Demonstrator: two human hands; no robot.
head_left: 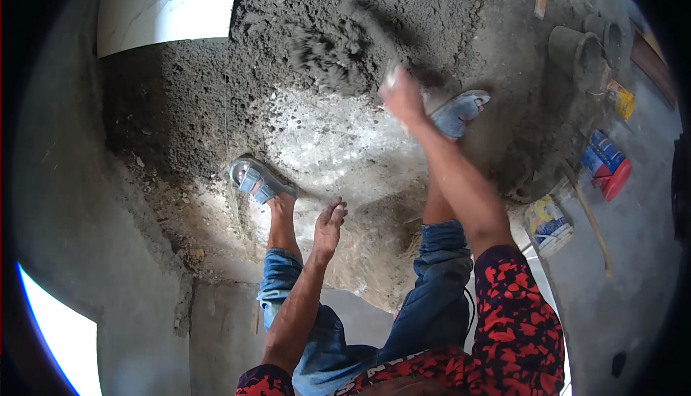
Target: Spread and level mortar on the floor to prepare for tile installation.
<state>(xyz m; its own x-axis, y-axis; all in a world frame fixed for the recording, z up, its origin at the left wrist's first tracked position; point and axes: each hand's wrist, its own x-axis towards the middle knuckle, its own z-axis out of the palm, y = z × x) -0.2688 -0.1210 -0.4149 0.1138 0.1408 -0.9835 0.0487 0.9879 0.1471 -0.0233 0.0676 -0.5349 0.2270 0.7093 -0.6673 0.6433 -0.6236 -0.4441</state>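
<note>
Head view. The right hand [402, 97], clenched on a blurred trowel [374, 36], flings grey mortar [324, 54] onto the far floor. The left hand [330, 223] hangs released near the knee. Mortar covers the far floor; the pale patch [331, 140] between the sandals [259, 180] appears still bare, so spreading seems partly done.

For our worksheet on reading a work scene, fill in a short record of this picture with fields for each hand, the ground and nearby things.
Right hand: right hand grips a blurred trowel over the grey mortar
Left hand: left hand empty, fingers loose, hanging by the knee
Ground: mortar spread around a bare pale patch
Feet: grey sandals
Nearby: white tile, red-and-blue container
</note>
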